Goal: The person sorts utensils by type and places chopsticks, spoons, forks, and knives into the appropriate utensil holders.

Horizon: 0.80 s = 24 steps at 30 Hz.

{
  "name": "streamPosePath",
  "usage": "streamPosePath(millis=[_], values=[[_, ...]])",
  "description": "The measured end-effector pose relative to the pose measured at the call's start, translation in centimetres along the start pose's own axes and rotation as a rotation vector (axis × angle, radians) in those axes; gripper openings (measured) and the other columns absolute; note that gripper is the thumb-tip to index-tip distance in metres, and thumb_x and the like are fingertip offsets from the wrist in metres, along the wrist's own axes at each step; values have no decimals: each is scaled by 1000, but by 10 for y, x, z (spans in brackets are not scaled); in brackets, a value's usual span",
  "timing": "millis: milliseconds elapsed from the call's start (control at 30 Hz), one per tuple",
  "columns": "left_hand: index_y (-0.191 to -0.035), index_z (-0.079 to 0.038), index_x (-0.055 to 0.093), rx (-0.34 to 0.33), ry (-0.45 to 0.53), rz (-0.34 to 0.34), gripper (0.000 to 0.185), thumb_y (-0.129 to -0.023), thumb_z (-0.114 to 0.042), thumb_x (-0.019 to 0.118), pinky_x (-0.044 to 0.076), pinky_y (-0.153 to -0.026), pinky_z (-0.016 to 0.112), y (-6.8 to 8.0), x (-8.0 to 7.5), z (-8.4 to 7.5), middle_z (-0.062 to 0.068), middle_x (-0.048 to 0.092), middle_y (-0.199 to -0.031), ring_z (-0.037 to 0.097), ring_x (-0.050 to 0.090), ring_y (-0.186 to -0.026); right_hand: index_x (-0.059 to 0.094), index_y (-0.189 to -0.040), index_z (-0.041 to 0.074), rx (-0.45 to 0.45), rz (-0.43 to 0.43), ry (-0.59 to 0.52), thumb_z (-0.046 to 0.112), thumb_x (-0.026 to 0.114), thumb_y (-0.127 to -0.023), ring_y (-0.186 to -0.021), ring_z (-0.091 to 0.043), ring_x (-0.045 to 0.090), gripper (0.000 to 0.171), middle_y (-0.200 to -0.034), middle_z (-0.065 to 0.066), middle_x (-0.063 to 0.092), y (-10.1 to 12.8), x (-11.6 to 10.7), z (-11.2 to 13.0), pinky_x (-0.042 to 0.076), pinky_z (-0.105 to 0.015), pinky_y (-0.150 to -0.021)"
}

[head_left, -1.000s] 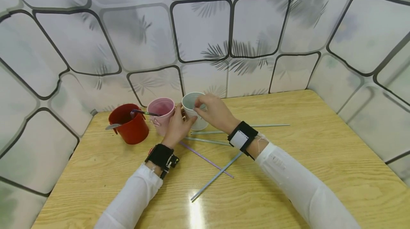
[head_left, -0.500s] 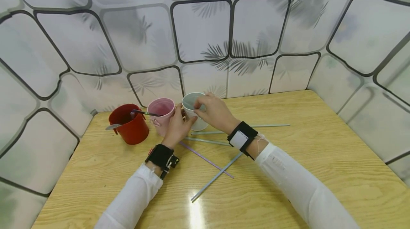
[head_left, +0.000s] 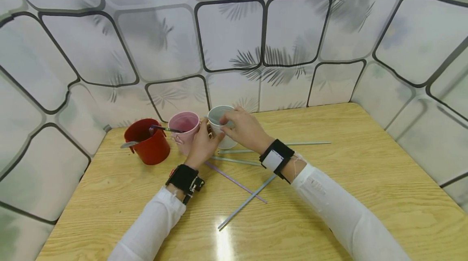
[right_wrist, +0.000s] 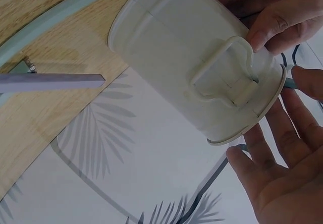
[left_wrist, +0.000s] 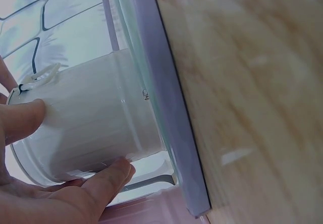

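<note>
**Q:** White metal cup (head_left: 223, 128) — where does it stand, and who has hold of it?

**A:** It stands upright near the back edge of a pale wooden table (head_left: 351, 180), just beside a pink cup (head_left: 184, 130); a red cup (head_left: 148, 141) stands further to the left. The left hand (head_left: 202, 144) wraps its fingers round the cup's side. The right hand (head_left: 245, 128) rests at the rim with its fingertips curled, seemingly pinching a thin pale straw (head_left: 213, 119) that leans out over the lip; from the right wrist view, the fingers sit loosely about the rim.

**Q:** What else lies about?

**A:** Four loose straws lie on the table near the wrists: two pale grey-green ones (head_left: 289, 143), a purple one (head_left: 235, 182) and a blue-grey one (head_left: 246, 201). A spoon (head_left: 128, 144) sticks out of the red cup, and a dark-handled utensil (head_left: 166, 129) rests across it towards the pink cup.

**Q:** How far along does the work look?

**A:** Early, I would judge. One straw seems to be going into the white cup, while four remain on the table.
</note>
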<state>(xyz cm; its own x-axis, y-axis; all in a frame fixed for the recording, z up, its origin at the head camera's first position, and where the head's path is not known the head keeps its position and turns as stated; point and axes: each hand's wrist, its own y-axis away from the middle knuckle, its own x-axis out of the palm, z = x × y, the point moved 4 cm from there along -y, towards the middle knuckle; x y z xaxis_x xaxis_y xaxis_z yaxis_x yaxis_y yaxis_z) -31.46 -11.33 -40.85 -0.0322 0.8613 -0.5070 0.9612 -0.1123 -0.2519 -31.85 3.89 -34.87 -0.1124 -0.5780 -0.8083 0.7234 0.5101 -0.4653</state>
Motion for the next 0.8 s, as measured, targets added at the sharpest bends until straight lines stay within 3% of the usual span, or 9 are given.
streamPosePath(millis=[200,467,800], values=[[-153,1,33,-3,-6,3,69,-99,-19,71,48,-107,52,1,0,-1,32,54,-143,41,56,-132,75,-106,9,13,12,0,16,77,-95,-109,-25,63,14,-109,-4,76,1,0,0,51,-40,-102],[-151,3,35,16,-19,-2,68,-98,-18,72,49,-104,54,2,-1,-2,32,55,-141,42,58,-129,75,-110,8,21,2,-35,15,76,-96,-107,-27,63,16,-110,-5,75,3,-6,-2,55,-37,-91],[-152,3,34,17,7,-4,70,-97,-16,73,48,-105,54,1,-1,-2,33,54,-143,44,56,-130,75,-117,3,60,-45,-93,9,74,-96,-116,-28,64,22,-119,-11,73,14,-35,-10,51,-42,-103]])
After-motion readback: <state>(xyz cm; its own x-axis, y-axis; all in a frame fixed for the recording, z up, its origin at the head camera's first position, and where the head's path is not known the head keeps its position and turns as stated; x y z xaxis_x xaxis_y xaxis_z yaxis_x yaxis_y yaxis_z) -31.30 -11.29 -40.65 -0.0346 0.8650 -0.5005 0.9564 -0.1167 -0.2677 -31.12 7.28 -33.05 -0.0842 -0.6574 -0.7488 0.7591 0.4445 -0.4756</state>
